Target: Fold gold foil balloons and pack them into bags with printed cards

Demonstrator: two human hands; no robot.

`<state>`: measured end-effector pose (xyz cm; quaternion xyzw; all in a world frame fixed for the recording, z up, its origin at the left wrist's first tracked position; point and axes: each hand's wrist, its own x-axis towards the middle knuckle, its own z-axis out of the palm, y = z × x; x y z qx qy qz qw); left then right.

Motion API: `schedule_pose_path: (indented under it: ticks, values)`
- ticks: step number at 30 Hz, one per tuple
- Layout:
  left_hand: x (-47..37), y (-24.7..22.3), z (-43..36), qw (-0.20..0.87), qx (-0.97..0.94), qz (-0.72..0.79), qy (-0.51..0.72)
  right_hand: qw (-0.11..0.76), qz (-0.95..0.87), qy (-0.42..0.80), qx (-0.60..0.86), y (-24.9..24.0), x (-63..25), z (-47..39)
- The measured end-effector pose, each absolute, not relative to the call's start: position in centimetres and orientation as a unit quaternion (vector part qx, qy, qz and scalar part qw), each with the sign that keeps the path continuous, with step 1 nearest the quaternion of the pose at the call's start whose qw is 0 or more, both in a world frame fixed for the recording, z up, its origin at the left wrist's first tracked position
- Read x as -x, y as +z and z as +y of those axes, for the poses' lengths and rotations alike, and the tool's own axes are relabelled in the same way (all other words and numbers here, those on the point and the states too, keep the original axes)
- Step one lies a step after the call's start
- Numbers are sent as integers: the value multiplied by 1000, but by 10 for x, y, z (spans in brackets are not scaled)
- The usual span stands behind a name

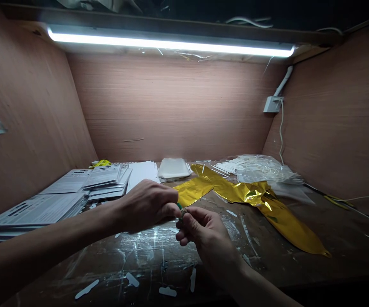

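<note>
Over the middle of the worktop, my two hands meet at a small green and gold-coloured piece point(182, 212). My left hand point(151, 204) is closed, its thumb and curled fingers at the piece's left side. From the right, my right hand point(203, 228) pinches the same piece between thumb and forefinger. Fingers cover most of it, so its kind cannot be made out. Just behind the hands lies a flat sheet of shiny gold foil point(277, 213), shaped like an uninflated foil balloon and stretching to the right.
Stacks of printed cards point(40, 209) lie at left, near white sheets point(142, 172). A translucent stack point(174, 168) stands at the back. White sticks and clear plastic bags point(261, 168) are heaped back right. White cut-out scraps point(167, 291) litter the front. Wooden walls point(171, 106) enclose the worktop.
</note>
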<state>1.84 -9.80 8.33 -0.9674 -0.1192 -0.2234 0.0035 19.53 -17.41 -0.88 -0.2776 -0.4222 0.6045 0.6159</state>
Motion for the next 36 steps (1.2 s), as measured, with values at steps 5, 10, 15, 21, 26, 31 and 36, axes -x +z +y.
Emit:
schedule_pose_path:
  ticks: [5, 10, 15, 21, 26, 31, 36]
  values:
    - [-15, 90, -97, -150, 950, -69, -264, 615, -407, 614, 281, -5, -196, -172]
    - [-18, 79, -94, -88, 951, -85, -283, 611, -421, 596, 307, -8, -198, -171]
    - [-32, 61, -108, -26, 930, -217, -295, 616, -478, 512, 361, -16, -204, -171]
    - [-31, 37, -119, -195, 869, -357, -281, 603, -497, 475, 405, -24, -216, -179]
    - [-22, 10, -126, -307, 841, -389, -220, 599, -500, 469, 413, -32, -227, -193]
    - [-21, -14, -134, -246, 872, -350, -239, 594, -504, 455, 431, -44, -228, -214]
    - [-19, -25, -132, -199, 875, -339, -281, 577, -495, 476, 441, -48, -218, -228]
